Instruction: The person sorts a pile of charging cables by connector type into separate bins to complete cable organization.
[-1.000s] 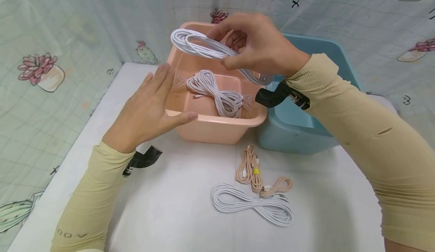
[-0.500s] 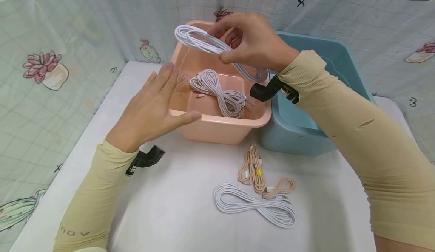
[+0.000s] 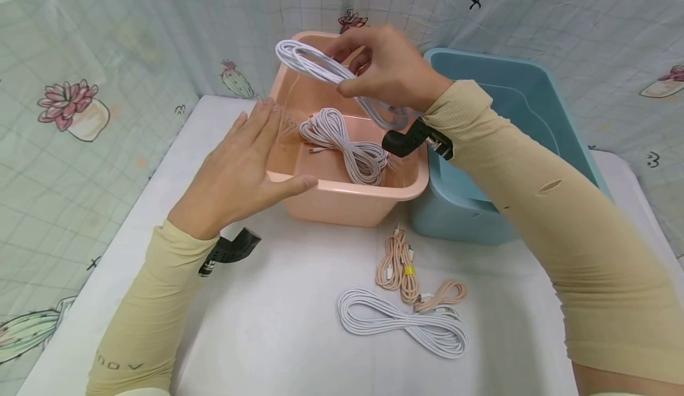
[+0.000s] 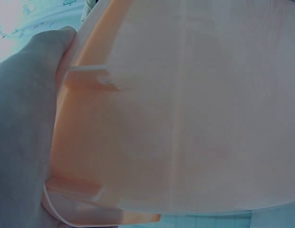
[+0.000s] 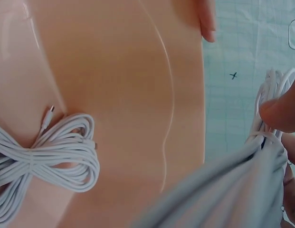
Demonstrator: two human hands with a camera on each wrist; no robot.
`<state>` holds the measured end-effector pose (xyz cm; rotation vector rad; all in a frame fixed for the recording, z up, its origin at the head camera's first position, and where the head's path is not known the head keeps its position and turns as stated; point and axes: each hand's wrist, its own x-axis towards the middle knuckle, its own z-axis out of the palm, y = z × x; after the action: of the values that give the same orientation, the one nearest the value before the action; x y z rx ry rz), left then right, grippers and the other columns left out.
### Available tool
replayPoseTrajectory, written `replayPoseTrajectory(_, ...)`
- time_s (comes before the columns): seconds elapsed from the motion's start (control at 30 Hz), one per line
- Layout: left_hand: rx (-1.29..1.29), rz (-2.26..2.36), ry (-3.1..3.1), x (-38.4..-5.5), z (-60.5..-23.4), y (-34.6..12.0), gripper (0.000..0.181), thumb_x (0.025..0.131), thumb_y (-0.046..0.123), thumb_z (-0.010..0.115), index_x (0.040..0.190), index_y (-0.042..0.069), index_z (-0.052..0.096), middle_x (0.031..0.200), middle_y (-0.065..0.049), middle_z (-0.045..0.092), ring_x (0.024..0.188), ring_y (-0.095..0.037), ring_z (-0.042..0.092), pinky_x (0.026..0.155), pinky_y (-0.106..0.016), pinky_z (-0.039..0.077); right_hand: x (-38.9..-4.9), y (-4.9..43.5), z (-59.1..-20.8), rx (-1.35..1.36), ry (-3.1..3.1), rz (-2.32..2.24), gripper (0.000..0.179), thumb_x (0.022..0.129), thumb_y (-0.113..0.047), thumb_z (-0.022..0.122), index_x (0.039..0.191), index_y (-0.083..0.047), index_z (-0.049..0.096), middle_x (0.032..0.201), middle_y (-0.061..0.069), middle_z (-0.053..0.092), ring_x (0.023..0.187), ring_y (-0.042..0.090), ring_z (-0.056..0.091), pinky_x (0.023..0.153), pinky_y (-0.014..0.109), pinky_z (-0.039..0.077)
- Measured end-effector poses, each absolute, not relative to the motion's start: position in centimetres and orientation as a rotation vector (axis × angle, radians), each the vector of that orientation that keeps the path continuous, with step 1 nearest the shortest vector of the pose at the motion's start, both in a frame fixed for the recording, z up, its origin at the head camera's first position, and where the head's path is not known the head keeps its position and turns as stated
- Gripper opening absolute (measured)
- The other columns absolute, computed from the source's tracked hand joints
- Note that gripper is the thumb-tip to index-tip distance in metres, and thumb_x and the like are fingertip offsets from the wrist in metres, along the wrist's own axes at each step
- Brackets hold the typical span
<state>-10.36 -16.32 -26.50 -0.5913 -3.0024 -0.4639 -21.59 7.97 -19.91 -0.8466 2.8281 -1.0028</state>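
Above the peach bin (image 3: 352,206), my right hand (image 3: 392,66) pinches a coiled white cable (image 3: 307,60) between thumb and fingers. In the right wrist view that cable (image 5: 273,95) looks bundled near its middle, its nearer loops blurred. On the bin's floor lies another coiled white cable (image 3: 347,146); its small metal plug (image 5: 51,109) shows in the right wrist view. My left hand (image 3: 235,167) rests on the bin's left rim with straight fingers, thumb along the front edge. In the left wrist view the left hand (image 4: 28,114) lies against the bin's outer wall (image 4: 185,118).
A blue bin (image 3: 459,224) stands right of the peach one, partly hidden by my right arm. On the white table (image 3: 267,325) lie a coiled white cable (image 3: 401,325) and several peach cables (image 3: 395,262), one with a yellow tie. A printed curtain (image 3: 214,16) hangs behind.
The right forearm has shifted a little to the left, uncovering more of the blue bin. The right hand still holds the white cable; the left hand stays on the rim.
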Motion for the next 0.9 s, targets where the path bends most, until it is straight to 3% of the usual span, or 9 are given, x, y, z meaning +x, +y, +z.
replayPoseTrajectory(0.37, -0.590, -0.466, -3.008, -10.3, -26.5, -16.3, 0.108, 0.082, 0.082, 0.043, 0.157, 0.016, 0.001, 0.166, -0.002, -0.001, 0.156, -0.020, 0.004, 0.131, -0.042, 0.006, -22.2, 7.4, -20.9, -0.734, 2.755, -1.068, 0.042, 0.080, -0.012, 0.074, 0.120, -0.022, 0.067, 0.108, -0.002, 0.063, 0.088, 0.011, 0.065, 0.072, 0.021, 0.055)
replayPoseTrajectory(0.9, -0.605, -0.444, -2.993, -10.4, -26.6, -16.4, 0.107, 0.083, 0.080, 0.044, 0.157, 0.014, 0.002, 0.166, -0.003, -0.001, 0.156, -0.021, 0.005, 0.130, -0.043, 0.007, -22.6, 7.3, -21.8, -0.678, 2.719, -1.034, 0.047, 0.081, -0.017, 0.077, 0.126, -0.021, 0.064, 0.115, -0.001, 0.064, 0.093, 0.009, 0.068, 0.076, 0.018, 0.057)
